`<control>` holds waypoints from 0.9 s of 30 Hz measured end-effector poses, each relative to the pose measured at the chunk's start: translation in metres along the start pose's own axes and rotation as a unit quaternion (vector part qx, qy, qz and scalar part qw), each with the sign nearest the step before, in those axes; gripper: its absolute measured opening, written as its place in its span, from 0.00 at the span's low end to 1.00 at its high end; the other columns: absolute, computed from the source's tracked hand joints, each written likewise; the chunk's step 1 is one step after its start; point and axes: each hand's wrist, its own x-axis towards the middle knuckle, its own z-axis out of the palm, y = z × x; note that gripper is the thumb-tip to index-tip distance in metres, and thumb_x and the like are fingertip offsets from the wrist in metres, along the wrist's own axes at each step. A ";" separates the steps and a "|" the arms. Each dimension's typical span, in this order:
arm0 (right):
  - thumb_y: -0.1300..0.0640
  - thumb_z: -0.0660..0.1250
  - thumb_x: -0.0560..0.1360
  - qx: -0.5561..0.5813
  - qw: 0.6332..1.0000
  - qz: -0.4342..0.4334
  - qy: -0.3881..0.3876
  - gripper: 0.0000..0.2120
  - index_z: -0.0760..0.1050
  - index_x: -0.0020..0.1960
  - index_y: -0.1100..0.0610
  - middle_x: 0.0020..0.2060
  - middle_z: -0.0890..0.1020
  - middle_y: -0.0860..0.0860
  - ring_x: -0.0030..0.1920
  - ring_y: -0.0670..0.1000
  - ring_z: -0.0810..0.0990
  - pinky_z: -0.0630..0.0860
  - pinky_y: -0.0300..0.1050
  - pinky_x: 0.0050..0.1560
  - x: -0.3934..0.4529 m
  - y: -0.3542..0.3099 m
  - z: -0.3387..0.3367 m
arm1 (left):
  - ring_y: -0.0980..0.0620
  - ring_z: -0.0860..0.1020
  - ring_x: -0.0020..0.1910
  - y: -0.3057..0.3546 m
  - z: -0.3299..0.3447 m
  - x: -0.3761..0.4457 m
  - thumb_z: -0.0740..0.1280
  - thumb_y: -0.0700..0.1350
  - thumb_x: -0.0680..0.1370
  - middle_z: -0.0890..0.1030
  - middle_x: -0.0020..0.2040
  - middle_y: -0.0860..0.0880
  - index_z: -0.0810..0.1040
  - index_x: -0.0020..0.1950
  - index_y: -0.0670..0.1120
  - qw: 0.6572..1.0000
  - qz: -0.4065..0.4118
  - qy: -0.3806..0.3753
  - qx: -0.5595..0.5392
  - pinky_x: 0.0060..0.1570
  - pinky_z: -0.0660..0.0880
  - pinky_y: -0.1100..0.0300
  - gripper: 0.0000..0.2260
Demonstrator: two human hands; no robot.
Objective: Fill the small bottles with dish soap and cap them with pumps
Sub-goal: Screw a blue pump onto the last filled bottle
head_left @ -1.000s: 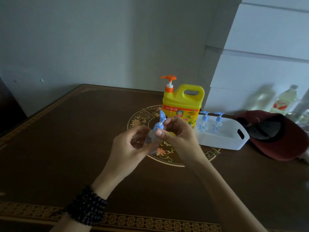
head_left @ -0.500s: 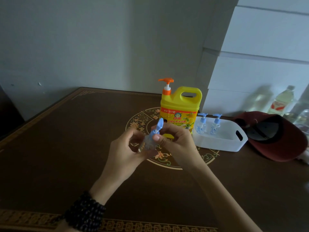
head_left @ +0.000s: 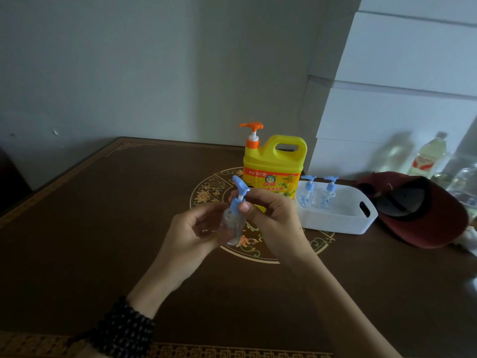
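Currently the left hand (head_left: 191, 236) is gripping the small bottle (head_left: 232, 226); the right hand (head_left: 273, 218) is pinching its blue pump (head_left: 238, 195), likely unscrewing before filling.

A small clear bottle (head_left: 232, 224) with a blue pump (head_left: 240, 193) on its neck is held above the middle of the table, tilted slightly, its nozzle pointing up and to the left. The big yellow dish soap jug (head_left: 275, 169), with an orange pump (head_left: 252, 135) and a handle, stands upright toward the table's far edge. Two more small clear bottles (head_left: 308, 193) (head_left: 328, 195) with blue pumps stand upright in the white basket (head_left: 335, 223) just right of the jug, near the far right corner.
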 end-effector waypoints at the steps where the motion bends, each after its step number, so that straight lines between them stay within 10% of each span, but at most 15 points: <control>1: 0.64 0.68 0.77 0.003 1.000 0.000 0.003 0.06 0.82 0.52 0.60 0.47 0.85 0.54 0.51 0.52 0.83 0.81 0.48 0.49 0.000 0.000 0.000 | 0.49 0.83 0.57 0.000 0.000 0.000 0.81 0.52 0.68 0.85 0.55 0.49 0.83 0.59 0.56 1.000 -0.004 0.004 0.009 0.51 0.82 0.55 0.21; 10: 0.64 0.65 0.78 0.021 1.000 0.002 -0.020 0.09 0.81 0.56 0.61 0.49 0.85 0.55 0.54 0.52 0.83 0.81 0.50 0.54 0.000 -0.004 -0.002 | 0.47 0.83 0.59 -0.001 -0.009 0.002 0.78 0.47 0.70 0.84 0.58 0.44 0.80 0.62 0.53 0.992 -0.065 -0.077 -0.076 0.52 0.80 0.55 0.21; 20: 0.61 0.70 0.76 -0.005 1.000 0.020 0.004 0.04 0.83 0.50 0.56 0.45 0.86 0.53 0.48 0.50 0.82 0.80 0.40 0.47 -0.001 -0.003 -0.001 | 0.53 0.83 0.56 -0.012 0.004 0.004 0.82 0.49 0.65 0.85 0.55 0.53 0.80 0.61 0.52 0.990 0.002 0.071 0.125 0.53 0.82 0.49 0.26; 27: 0.64 0.67 0.78 0.004 1.000 0.024 0.009 0.08 0.82 0.54 0.59 0.48 0.86 0.54 0.53 0.53 0.83 0.81 0.54 0.55 -0.002 -0.008 -0.005 | 0.52 0.84 0.57 -0.001 0.002 0.006 0.76 0.52 0.71 0.86 0.56 0.50 0.82 0.57 0.62 0.999 0.016 -0.025 0.011 0.51 0.81 0.61 0.16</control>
